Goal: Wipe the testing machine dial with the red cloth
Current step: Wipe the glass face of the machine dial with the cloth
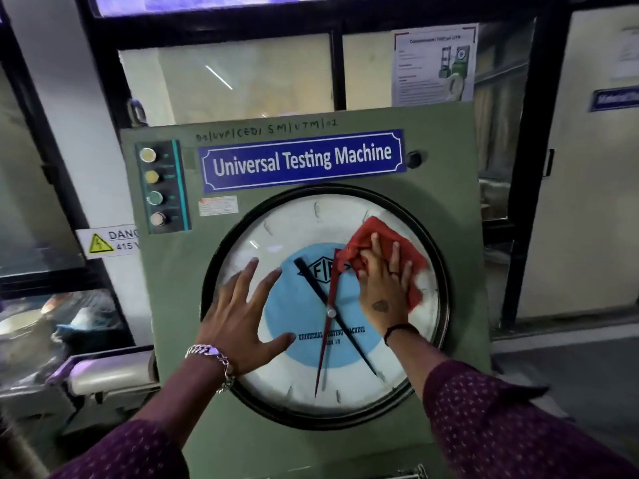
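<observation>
The round dial (297, 223) has a white face, a blue centre, a black rim and long black and red pointers. It fills the lower front of the green testing machine (166, 292). A red cloth (383, 233) lies against the glass at the dial's upper right. My right hand (383, 288) presses flat on the cloth, fingers pointing up, and hides its lower middle. My left hand (242, 319) rests flat on the dial's left side with fingers spread, holding nothing.
A blue "Universal Testing Machine" nameplate (302, 160) sits above the dial. A column of round buttons (155, 188) is at the machine's upper left. A danger label (107, 240) is on the wall to the left. Glass partitions stand behind.
</observation>
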{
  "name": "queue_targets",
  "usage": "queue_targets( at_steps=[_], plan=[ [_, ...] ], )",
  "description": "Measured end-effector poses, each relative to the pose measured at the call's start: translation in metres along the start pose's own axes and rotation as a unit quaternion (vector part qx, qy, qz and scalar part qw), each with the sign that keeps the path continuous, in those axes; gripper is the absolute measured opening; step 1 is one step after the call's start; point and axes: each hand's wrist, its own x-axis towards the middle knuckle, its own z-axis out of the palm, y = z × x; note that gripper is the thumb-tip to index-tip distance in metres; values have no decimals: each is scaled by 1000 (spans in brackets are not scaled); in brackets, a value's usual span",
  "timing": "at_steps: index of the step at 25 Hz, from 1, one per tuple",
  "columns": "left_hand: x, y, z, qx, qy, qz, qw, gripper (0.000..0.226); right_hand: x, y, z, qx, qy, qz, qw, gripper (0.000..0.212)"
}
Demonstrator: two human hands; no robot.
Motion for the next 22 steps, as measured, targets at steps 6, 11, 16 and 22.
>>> queue_targets(
  at_steps=[6, 11, 16, 22],
  plan=[
    [82, -16, 21, 55, 27, 89, 994, 119, 13, -17, 24, -46, 53, -18, 997, 78],
    [135, -29, 39, 193, 37, 141, 970, 152, -22, 30, 30, -56, 53, 64, 995, 79],
    [143, -39, 56, 207, 70, 161, 962, 163, 18, -15, 38, -80, 80, -10, 994, 82],
    [142, -40, 61, 214, 84, 157, 960, 161, -4, 17, 35, -26, 99, 93, 990, 84]
  ],
)
